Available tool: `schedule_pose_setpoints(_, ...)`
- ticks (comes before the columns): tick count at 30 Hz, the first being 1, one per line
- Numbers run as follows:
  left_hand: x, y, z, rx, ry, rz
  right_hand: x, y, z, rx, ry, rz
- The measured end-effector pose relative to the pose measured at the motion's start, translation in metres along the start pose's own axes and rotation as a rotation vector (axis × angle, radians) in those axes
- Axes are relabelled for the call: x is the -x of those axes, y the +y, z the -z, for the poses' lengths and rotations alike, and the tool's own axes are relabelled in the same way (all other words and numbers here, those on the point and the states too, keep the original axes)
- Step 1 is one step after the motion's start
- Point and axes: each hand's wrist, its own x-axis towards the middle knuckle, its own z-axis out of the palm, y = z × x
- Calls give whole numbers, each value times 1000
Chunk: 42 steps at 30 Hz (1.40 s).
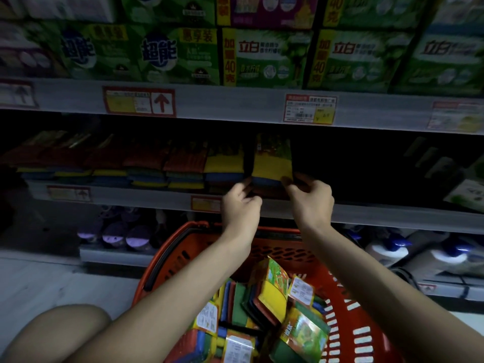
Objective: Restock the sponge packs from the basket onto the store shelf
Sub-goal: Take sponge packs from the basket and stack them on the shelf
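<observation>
My right hand (310,197) pinches a lower corner of the sponge pack (272,163), which stands at the shelf (146,199) front. In the dimness my left hand (241,205) seems to pinch the other corner. More packs (269,297) lie in the basket (361,323).

Both bare forearms stretch forward, rising from the bottom corners and angling in toward each other. The left hand (239,205) is up, its back toward the camera, fingers curled and gripping the lower left corner of a sponge pack (272,163). The right hand (310,203) is near it but apart, thumb and forefinger pinching the pack's lower right corner. Wrists are about level. A bare knee (65,328) shows low on the left.
</observation>
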Motion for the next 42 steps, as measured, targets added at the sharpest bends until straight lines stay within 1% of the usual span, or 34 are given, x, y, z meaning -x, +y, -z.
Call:
schedule_pose_setpoints(10,6,10,5,121,69,158,-11,-8,-3,76,-30,-95)
schedule_pose_setpoints(14,-4,6,13,245,154,235,-1,-6,2,38,62,-94)
schedule_pose_setpoints(15,-7,6,15,276,176,263,5,-5,1,16,61,-105)
schedule_pose_setpoints(18,-11,8,18,377,210,369,15,-4,-8,-109,-62,-230)
schedule_pose_setpoints(20,-14,9,18,414,231,403,17,-5,-14,-177,-155,-337)
schedule_pose_setpoints(23,-18,7,18,443,271,407,17,-4,-20,-286,-173,-451)
schedule_pose_setpoints(33,-28,6,25,477,337,414,8,-7,-22,-439,-99,-614)
schedule_pose_setpoints(38,-33,3,27,460,353,403,5,-5,-26,-453,-83,-634)
schedule_pose_setpoints(42,-34,4,28,446,353,381,3,-3,-28,-386,-97,-578)
